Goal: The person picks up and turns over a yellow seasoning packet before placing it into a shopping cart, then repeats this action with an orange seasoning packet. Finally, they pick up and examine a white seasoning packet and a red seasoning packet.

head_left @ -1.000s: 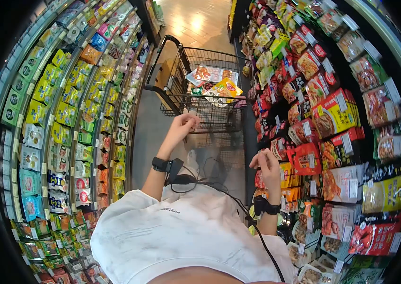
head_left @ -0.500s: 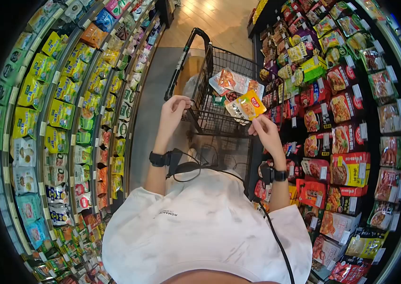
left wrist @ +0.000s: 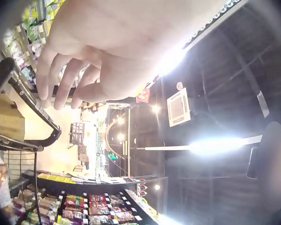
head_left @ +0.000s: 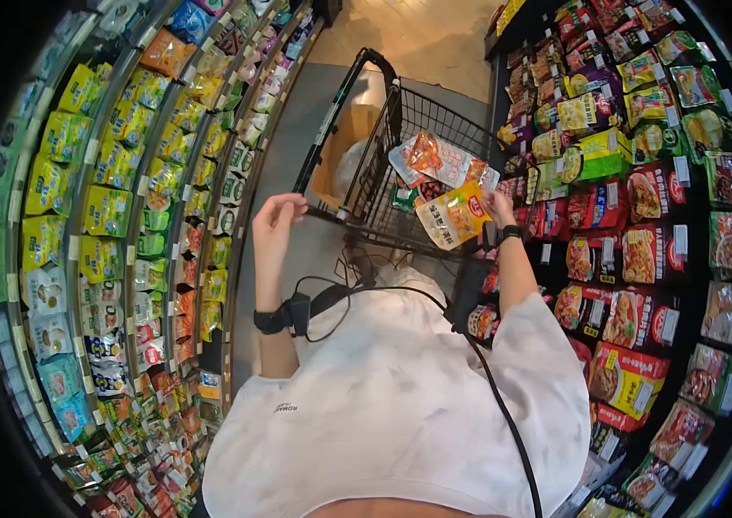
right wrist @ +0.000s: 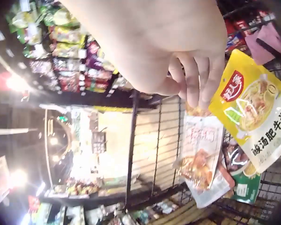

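Observation:
Near the cart's handle, my left hand hangs with loosely bent fingers and nothing in it, also in the left wrist view. My right hand is over the cart's near side, fingers loosely bent, at the edge of a yellow-and-white seasoning pouch. In the right wrist view the pouch lies just beyond the fingertips, overlapping them slightly; no grip on it shows. Under it in the black wire shopping cart are a clear-fronted food package and a green package.
Packed shelves of yellow bags line the left side. On the right hang rows of red food packages. A cardboard box stands beneath the cart handle, and loose cables run across the white shirt.
The head view has turned, so the cart appears further right. My right hand has reached forward from beside the shelf to the pouch. My left hand has shifted left, towards the handle's near end.

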`<action>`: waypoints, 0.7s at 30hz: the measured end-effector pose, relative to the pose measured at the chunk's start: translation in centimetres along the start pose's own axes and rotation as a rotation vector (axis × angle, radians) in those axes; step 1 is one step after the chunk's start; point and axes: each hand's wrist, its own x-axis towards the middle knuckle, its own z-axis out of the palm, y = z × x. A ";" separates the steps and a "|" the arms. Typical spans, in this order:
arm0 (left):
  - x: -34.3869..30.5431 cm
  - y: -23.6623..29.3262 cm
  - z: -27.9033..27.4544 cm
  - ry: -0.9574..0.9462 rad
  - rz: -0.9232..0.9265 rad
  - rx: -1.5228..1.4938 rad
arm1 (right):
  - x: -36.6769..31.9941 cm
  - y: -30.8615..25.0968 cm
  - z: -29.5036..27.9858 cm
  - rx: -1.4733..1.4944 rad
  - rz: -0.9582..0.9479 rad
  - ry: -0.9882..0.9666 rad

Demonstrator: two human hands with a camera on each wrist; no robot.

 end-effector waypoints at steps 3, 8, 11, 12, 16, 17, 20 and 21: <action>0.1 0.7 1.6 0.057 -0.062 0.064 | 5.4 2.9 -2.6 0.013 0.041 0.140; 1.5 1.7 5.4 0.125 -0.144 0.121 | 10.1 7.8 -4.3 -0.659 -0.315 0.344; 2.4 2.5 7.6 0.118 -0.204 0.150 | 8.6 8.5 -4.5 -0.720 -0.306 0.193; 2.7 2.5 8.3 0.109 -0.213 0.155 | 8.2 8.2 -4.4 -0.724 -0.291 0.132; 4.2 2.9 10.8 0.080 -0.195 0.156 | 6.6 8.2 -3.7 -0.942 -0.309 0.330; 4.6 2.5 10.8 0.039 -0.155 0.160 | 6.8 7.8 -3.8 -1.013 -0.222 0.264; 5.8 2.0 11.2 0.008 -0.142 0.176 | 8.8 10.4 -3.7 -0.822 -0.379 0.276; 6.1 2.3 11.6 0.002 -0.122 0.160 | 7.1 7.8 -3.2 -0.833 -0.284 0.204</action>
